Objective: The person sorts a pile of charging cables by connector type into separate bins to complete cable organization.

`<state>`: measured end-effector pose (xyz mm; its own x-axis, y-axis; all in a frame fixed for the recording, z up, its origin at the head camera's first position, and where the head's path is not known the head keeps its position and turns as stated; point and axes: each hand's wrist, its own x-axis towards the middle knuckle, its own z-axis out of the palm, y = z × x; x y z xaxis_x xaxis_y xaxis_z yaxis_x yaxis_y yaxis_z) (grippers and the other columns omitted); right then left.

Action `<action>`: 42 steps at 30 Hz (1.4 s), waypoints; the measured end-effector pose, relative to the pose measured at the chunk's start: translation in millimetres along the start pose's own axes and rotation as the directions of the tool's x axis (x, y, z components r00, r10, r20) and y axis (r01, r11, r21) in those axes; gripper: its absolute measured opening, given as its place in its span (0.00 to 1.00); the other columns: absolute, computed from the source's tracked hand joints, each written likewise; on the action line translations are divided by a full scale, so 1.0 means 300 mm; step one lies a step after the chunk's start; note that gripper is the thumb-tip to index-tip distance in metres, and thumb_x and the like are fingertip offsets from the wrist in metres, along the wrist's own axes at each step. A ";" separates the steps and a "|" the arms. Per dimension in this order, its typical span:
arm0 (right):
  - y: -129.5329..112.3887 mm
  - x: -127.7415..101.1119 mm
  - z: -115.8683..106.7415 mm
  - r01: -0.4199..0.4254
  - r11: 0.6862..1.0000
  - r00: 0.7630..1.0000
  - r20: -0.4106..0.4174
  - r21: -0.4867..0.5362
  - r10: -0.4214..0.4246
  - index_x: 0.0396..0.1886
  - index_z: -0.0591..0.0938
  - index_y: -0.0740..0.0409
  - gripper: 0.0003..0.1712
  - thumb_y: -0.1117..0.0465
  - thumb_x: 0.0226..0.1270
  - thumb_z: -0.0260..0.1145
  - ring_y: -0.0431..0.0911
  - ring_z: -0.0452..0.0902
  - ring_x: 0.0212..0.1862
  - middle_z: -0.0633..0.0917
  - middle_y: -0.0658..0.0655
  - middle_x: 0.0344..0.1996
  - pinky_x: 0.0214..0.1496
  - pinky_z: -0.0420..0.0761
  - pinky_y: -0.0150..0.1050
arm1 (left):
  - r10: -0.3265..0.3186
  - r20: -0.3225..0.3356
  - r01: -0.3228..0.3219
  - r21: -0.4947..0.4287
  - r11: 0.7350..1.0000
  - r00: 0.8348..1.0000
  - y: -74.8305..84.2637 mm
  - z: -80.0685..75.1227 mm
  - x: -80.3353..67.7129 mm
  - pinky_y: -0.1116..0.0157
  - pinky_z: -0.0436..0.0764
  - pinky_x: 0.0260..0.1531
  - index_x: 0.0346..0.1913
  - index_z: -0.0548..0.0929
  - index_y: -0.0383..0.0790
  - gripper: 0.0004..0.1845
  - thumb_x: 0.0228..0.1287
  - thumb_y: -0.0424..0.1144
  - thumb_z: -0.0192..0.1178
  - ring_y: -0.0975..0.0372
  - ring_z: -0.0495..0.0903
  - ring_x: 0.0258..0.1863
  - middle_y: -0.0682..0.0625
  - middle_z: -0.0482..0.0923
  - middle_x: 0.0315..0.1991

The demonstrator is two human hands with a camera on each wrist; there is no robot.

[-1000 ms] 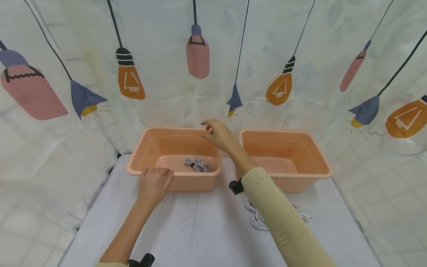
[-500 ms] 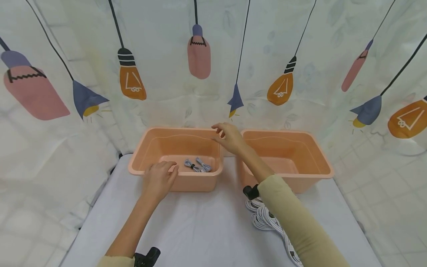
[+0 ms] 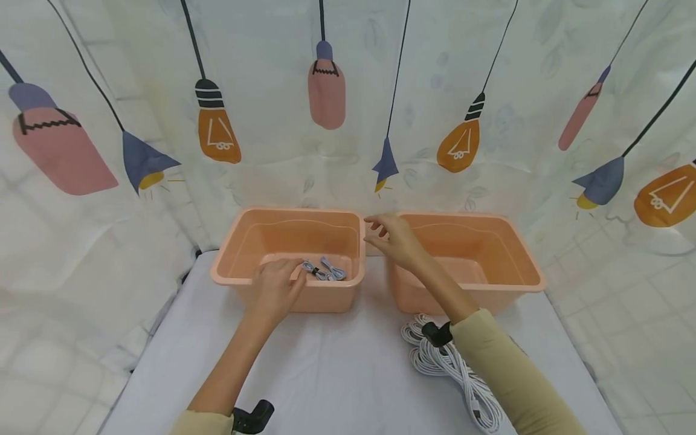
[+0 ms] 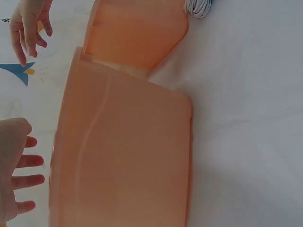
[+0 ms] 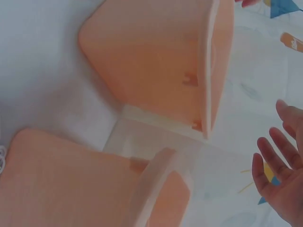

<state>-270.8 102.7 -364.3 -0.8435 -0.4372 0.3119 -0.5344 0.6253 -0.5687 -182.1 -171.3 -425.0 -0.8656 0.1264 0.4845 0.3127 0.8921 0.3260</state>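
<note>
Grey bundled cables (image 3: 323, 270) lie inside the left peach plastic bin (image 3: 239, 241), just beside the open left hand (image 3: 276, 289). Right hand (image 3: 394, 237) hovers open between bins, over the white-sheeted desk (image 3: 337, 368), before a bulb-printed curtain (image 3: 272, 90).

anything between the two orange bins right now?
Head view: the right hand hovers over the narrow gap between the left bin and the right bin, fingers spread, holding nothing. Below it only bare white table cover shows.
</note>
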 end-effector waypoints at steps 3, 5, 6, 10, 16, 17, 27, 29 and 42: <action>0.001 -0.036 -0.007 0.017 1.000 1.000 -0.024 0.015 -0.017 0.64 0.82 0.66 0.23 0.65 0.72 0.72 0.60 0.84 0.49 0.86 0.66 0.49 0.54 0.85 0.55 | 0.005 0.023 -0.005 0.002 1.000 1.000 0.012 -0.002 0.006 0.39 0.78 0.61 0.56 0.88 0.36 0.15 0.72 0.40 0.66 0.44 0.86 0.56 0.40 0.89 0.54; 0.004 -0.060 -0.011 0.044 0.999 0.998 -0.047 0.018 -0.043 0.62 0.83 0.67 0.22 0.66 0.70 0.73 0.60 0.84 0.47 0.86 0.66 0.47 0.53 0.86 0.55 | 0.012 0.026 -0.012 -0.003 1.000 1.000 0.019 -0.002 0.010 0.40 0.78 0.61 0.56 0.88 0.36 0.15 0.73 0.40 0.65 0.44 0.86 0.57 0.40 0.89 0.54; 0.007 -0.072 -0.013 0.056 0.998 0.997 -0.059 0.020 -0.055 0.61 0.83 0.67 0.22 0.66 0.70 0.73 0.59 0.84 0.46 0.86 0.65 0.46 0.51 0.86 0.55 | 0.016 0.024 -0.016 -0.009 1.000 1.000 0.023 0.000 0.013 0.40 0.78 0.61 0.56 0.88 0.36 0.15 0.73 0.41 0.66 0.44 0.86 0.57 0.40 0.89 0.54; 0.027 -0.121 -0.020 0.086 0.996 0.991 -0.098 -0.002 -0.086 0.60 0.84 0.66 0.21 0.66 0.69 0.74 0.58 0.84 0.43 0.87 0.64 0.44 0.45 0.86 0.51 | 0.042 0.008 -0.042 -0.020 0.999 0.999 0.038 0.011 0.022 0.40 0.78 0.61 0.55 0.88 0.36 0.15 0.74 0.41 0.65 0.44 0.86 0.56 0.41 0.89 0.53; 0.052 -0.202 -0.043 0.095 0.995 0.988 -0.124 -0.017 -0.096 0.60 0.84 0.66 0.22 0.69 0.67 0.74 0.55 0.82 0.41 0.86 0.65 0.43 0.43 0.86 0.52 | 0.049 0.022 -0.048 -0.029 0.998 0.999 0.072 0.031 0.032 0.39 0.78 0.61 0.56 0.88 0.37 0.15 0.74 0.41 0.64 0.44 0.87 0.56 0.41 0.89 0.53; 0.054 -0.215 -0.048 0.093 0.996 0.988 -0.126 -0.012 -0.094 0.60 0.84 0.66 0.22 0.69 0.66 0.74 0.55 0.82 0.42 0.86 0.65 0.43 0.43 0.86 0.53 | 0.051 0.025 -0.050 -0.030 0.998 0.998 0.079 0.034 0.034 0.39 0.78 0.62 0.56 0.88 0.37 0.15 0.73 0.41 0.65 0.44 0.86 0.56 0.41 0.89 0.53; 0.066 -0.335 -0.079 0.046 0.999 0.988 -0.150 0.000 -0.045 0.60 0.84 0.64 0.22 0.68 0.67 0.75 0.55 0.83 0.44 0.87 0.63 0.45 0.44 0.86 0.51 | 0.128 0.029 -0.128 -0.019 0.992 0.991 0.155 0.064 0.060 0.43 0.80 0.60 0.57 0.88 0.39 0.15 0.72 0.39 0.66 0.44 0.87 0.54 0.42 0.89 0.53; 0.073 -0.359 -0.081 0.045 0.999 0.986 -0.161 0.003 -0.044 0.60 0.84 0.65 0.22 0.69 0.67 0.75 0.56 0.83 0.45 0.87 0.63 0.45 0.44 0.85 0.51 | 0.142 0.037 -0.141 -0.018 0.990 0.989 0.171 0.068 0.063 0.44 0.79 0.60 0.57 0.88 0.39 0.15 0.72 0.40 0.66 0.45 0.86 0.55 0.43 0.88 0.54; 0.115 -0.518 -0.091 0.074 0.995 0.965 -0.248 -0.068 -0.088 0.59 0.85 0.61 0.25 0.73 0.60 0.77 0.51 0.83 0.41 0.88 0.58 0.45 0.41 0.85 0.41 | 0.224 0.006 -0.223 -0.029 0.974 0.975 0.271 0.121 0.074 0.43 0.80 0.59 0.56 0.88 0.41 0.14 0.74 0.41 0.64 0.46 0.86 0.54 0.45 0.88 0.53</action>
<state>-159.6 209.9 -411.8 -0.7799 -0.3170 0.5398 -0.5976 0.6335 -0.4914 -190.0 -80.2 -417.3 -0.7762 0.3255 0.5399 0.5093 0.8285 0.2328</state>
